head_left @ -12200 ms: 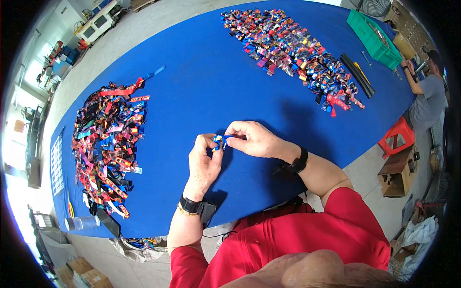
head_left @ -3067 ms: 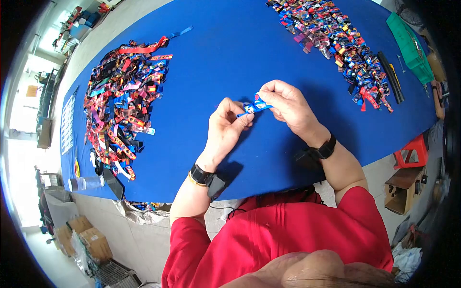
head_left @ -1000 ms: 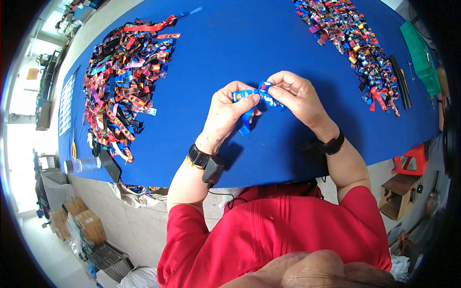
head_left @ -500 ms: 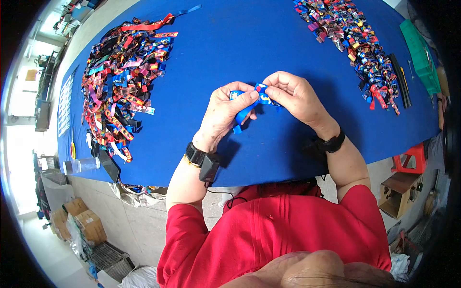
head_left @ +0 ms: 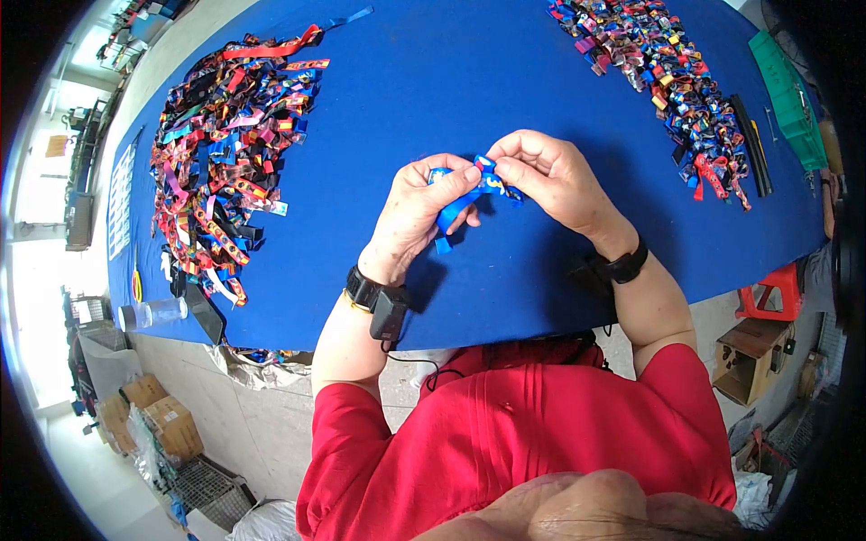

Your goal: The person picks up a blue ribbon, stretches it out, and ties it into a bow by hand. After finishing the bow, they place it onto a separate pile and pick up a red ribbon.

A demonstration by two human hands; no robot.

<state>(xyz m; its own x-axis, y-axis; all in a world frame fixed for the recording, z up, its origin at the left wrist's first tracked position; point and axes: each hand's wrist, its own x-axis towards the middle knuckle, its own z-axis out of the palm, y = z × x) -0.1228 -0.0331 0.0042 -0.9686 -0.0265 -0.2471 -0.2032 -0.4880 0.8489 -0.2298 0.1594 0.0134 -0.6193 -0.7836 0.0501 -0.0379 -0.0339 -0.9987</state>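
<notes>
Between my two hands, above the middle of the blue table, is a blue printed ribbon (head_left: 453, 213) with small yellow and white figures. My left hand (head_left: 417, 206) pinches it between thumb and fingers, and one end hangs below. The fingertips of my right hand (head_left: 552, 185) are closed on the ribbon's upper part, where it makes a small loop. At the left lies a wide pile of loose ribbon strips (head_left: 221, 162) in many colours. A long heap of folded ribbon pieces (head_left: 667, 81) runs along the right side.
A green tray (head_left: 787, 99) and black strips (head_left: 752, 149) lie at the table's right edge. A clear bottle (head_left: 162, 312), a phone (head_left: 206, 314) and yellow-handled scissors (head_left: 136, 285) are near the left corner. A red stool (head_left: 772, 294) stands on the floor at the right.
The ribbon's upper part between my fingertips has changed shape and now stands up as a small loop. My right hand has shifted slightly left.
</notes>
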